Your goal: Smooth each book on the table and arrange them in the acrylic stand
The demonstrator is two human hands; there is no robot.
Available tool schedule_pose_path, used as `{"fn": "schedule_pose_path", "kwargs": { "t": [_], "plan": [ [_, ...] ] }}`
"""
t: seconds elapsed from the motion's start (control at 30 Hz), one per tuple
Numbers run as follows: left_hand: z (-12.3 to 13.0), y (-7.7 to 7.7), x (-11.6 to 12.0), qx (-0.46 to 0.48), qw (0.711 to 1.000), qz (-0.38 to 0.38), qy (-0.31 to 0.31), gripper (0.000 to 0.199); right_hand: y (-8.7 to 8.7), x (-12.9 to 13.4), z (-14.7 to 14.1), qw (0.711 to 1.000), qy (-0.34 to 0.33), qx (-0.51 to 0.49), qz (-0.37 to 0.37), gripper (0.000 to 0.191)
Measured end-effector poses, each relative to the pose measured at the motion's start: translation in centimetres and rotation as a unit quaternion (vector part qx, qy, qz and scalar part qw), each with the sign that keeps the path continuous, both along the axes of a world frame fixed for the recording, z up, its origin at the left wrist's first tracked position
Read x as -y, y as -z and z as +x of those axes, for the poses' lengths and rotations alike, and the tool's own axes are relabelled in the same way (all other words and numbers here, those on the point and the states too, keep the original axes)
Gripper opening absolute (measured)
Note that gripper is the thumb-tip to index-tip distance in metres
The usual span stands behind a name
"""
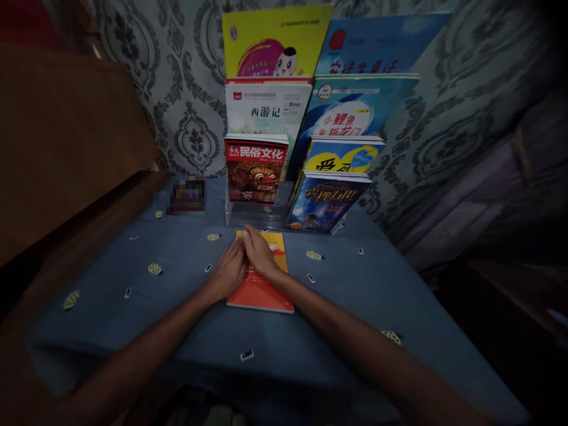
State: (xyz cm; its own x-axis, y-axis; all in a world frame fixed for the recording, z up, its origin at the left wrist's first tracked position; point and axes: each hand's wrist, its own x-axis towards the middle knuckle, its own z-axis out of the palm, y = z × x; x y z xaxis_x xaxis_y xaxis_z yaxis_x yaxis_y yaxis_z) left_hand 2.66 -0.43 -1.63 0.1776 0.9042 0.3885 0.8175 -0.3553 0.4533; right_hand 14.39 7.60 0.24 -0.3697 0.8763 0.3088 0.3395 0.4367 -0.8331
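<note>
An orange and yellow book [266, 294] lies flat on the blue patterned tablecloth [177, 313]. My left hand [229, 267] rests at the book's left side, its fingers stretched forward. Against it, over the upper middle of the cover, is my right hand [260, 253], also with straight fingers. The two hands touch near the fingertips, and neither grips the book. Just behind them stands a clear rack [257, 216] with upright books, among them a red-topped book [257, 171] at the front left and a dark blue book [328, 201] at the front right.
Taller books, one yellow-green [275, 35] and one blue [381, 44], rise at the back of the rack. A small blurred item [186, 195] lies at the table's back left. Brown furniture [71, 148] borders the left side, and a patterned wall covering [195, 136] is behind.
</note>
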Motion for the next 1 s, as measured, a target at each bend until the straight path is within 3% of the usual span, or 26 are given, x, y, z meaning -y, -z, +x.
{"fn": "schedule_pose_path", "kwargs": {
  "t": [0.17,0.27,0.47,0.63,0.8,1.0],
  "plan": [
    [-0.5,1.6,-0.4,0.009,1.0,0.004,0.021,0.056,0.6,5.2,1.6,0.995,-0.075,0.034,0.059,0.059],
    [-0.6,2.0,-0.4,-0.016,1.0,0.0,0.02,0.058,0.5,6.3,2.3,0.992,-0.094,0.059,0.066,0.063],
    [0.0,0.3,0.0,-0.05,0.998,-0.01,-0.019,0.052,-0.1,1.9,3.6,0.978,-0.068,0.168,0.103,0.051],
    [0.2,-0.6,0.4,-0.072,0.996,-0.036,-0.039,0.051,0.4,-1.5,6.4,0.964,-0.027,0.233,0.122,0.045],
    [0.0,-1.1,0.3,-0.082,0.994,-0.068,-0.036,0.055,1.2,-1.8,8.4,0.971,0.037,0.209,0.105,0.047],
    [-0.6,-2.6,-0.1,-0.107,0.987,-0.121,-0.026,0.061,0.5,-1.0,8.8,0.972,0.075,0.194,0.108,0.038]
  ]
}}
